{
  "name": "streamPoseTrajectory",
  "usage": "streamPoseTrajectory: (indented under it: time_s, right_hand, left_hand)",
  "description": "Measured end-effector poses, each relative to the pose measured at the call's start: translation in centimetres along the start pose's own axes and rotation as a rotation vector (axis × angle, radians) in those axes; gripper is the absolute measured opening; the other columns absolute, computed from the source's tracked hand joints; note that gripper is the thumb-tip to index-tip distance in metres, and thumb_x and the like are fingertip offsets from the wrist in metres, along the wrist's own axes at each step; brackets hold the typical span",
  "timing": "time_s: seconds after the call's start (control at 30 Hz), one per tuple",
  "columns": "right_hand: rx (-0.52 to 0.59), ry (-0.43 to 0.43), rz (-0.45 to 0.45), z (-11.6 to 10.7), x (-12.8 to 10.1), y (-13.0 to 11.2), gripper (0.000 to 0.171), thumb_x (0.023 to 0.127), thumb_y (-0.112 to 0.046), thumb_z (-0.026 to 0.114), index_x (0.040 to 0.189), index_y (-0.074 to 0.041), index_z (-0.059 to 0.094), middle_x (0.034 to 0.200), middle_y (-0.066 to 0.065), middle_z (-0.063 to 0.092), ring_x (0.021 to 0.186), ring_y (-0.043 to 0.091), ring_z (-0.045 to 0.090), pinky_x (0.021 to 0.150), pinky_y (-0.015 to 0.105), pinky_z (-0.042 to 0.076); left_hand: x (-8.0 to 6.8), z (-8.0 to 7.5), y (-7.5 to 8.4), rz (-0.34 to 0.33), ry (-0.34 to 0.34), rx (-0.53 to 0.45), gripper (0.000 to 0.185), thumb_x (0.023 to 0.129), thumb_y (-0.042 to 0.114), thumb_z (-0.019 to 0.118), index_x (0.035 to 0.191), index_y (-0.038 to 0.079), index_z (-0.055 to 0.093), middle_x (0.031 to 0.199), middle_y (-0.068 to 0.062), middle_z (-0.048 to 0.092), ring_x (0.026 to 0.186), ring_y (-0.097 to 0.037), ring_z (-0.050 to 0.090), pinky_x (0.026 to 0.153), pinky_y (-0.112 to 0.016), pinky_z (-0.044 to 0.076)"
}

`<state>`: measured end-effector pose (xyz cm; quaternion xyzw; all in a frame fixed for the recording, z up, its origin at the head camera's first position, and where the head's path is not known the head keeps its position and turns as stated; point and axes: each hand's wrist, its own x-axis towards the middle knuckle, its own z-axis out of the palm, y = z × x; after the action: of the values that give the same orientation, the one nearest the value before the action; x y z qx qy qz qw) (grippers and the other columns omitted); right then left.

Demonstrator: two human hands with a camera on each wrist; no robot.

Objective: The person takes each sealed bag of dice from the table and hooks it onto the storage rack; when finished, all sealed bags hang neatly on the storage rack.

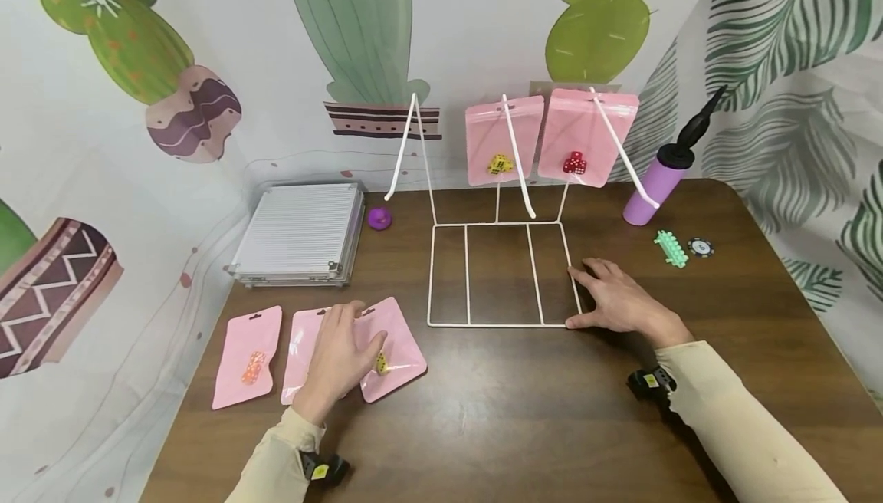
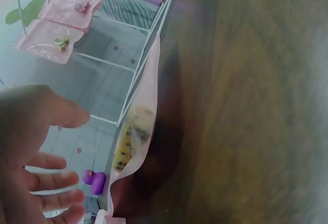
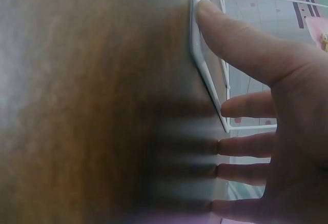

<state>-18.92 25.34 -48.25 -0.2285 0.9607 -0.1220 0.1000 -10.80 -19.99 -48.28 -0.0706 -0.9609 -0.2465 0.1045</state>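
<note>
On the brown table (image 1: 524,411), the left hand (image 1: 339,357) lies flat with relaxed, straight fingers across two pink bags, its fingertips on the bag with yellow dice (image 1: 389,350); a third pink bag (image 1: 247,356) with orange dice lies apart to the left. The right hand (image 1: 617,297) rests open with fingers spread against the right edge of the white wire rack (image 1: 500,273), which stands in the middle of the table. From the head view two more pink bags hang on the rack's upright rods, one with yellow dice (image 1: 501,146) and one with red dice (image 1: 585,139). The left wrist view shows the bag under the hand edge-on, its dice (image 2: 128,142) showing through the plastic. The right wrist view shows the thumb (image 3: 241,39) touching the rack's wire corner, which the head view leaves unclear. A purple pump (image 1: 658,181) stands at the far right.
</note>
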Motion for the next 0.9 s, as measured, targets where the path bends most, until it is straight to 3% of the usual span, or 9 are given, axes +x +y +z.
streamPoseTrajectory:
  time_s: [0.23, 0.4, 0.67, 0.9]
  right_hand:
    - [-0.002, 0.015, 0.000, 0.1, -0.3, 0.0, 0.098, 0.074, -0.059, 0.076, 0.144, 0.001, 0.042, 0.145, 0.035, 0.035, 0.133, 0.055, 0.029, 0.105, 0.067, 0.031]
    - [-0.013, 0.022, -0.012, 0.3, -0.3, 0.2, 0.100, 0.074, -0.061, 0.074, 0.145, 0.000, 0.041, 0.145, 0.034, 0.034, 0.134, 0.054, 0.029, 0.105, 0.067, 0.031]
    - [-0.007, 0.024, -0.011, 0.5, -0.3, 0.3, 0.100, 0.075, -0.064, 0.072, 0.146, -0.001, 0.040, 0.146, 0.033, 0.034, 0.134, 0.054, 0.028, 0.106, 0.067, 0.029]
    - [-0.004, 0.025, -0.011, 0.5, -0.3, 0.3, 0.099, 0.075, -0.061, 0.073, 0.146, -0.001, 0.040, 0.146, 0.034, 0.034, 0.134, 0.054, 0.028, 0.106, 0.067, 0.029]
  left_hand:
    - [-0.7, 0.5, 0.7, -0.046, -0.090, 0.069, 0.074, 0.075, 0.041, 0.079, 0.128, -0.003, 0.052, 0.114, -0.022, 0.049, 0.110, -0.038, 0.045, 0.096, -0.050, 0.040]
    - [-1.2, 1.1, 1.0, -0.098, -0.094, 0.093, 0.086, 0.072, 0.045, 0.081, 0.134, -0.004, 0.047, 0.120, -0.028, 0.046, 0.114, -0.043, 0.041, 0.097, -0.053, 0.038]
    - [-1.2, 1.9, 0.9, -0.089, -0.097, 0.143, 0.093, 0.068, 0.046, 0.084, 0.137, -0.002, 0.043, 0.120, -0.026, 0.045, 0.113, -0.043, 0.039, 0.095, -0.054, 0.036]
    - [-1.4, 1.8, 1.3, -0.135, -0.104, 0.164, 0.106, 0.066, 0.048, 0.084, 0.145, -0.003, 0.034, 0.135, -0.027, 0.038, 0.120, -0.043, 0.034, 0.091, -0.057, 0.038]
